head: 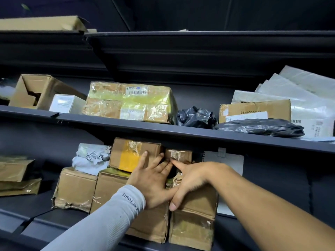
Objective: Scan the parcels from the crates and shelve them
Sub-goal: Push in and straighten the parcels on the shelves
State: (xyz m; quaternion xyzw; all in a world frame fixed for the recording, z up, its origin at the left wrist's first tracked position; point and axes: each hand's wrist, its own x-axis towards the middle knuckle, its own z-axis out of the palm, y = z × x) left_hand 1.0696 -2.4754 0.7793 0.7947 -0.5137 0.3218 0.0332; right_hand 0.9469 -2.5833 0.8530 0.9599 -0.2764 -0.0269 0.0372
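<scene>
Both hands up on the lower shelf, pressing parcels into a crowded stack

Dark metal racking in a dim room, going left to right: the lower shelf has flattened cardboard far left with a bare gap beside it, then a dented brown box, a white poly bag on top, and a yellow-taped box. The left hand, grey sleeve, lies flat on that box with fingers spread apart. The right hand has its index finger on a small taped box tight under the upper shelf edge, thumb down on a tall brown box; it's not clamped on anything. Right of the stack the shelf looks open.
</scene>
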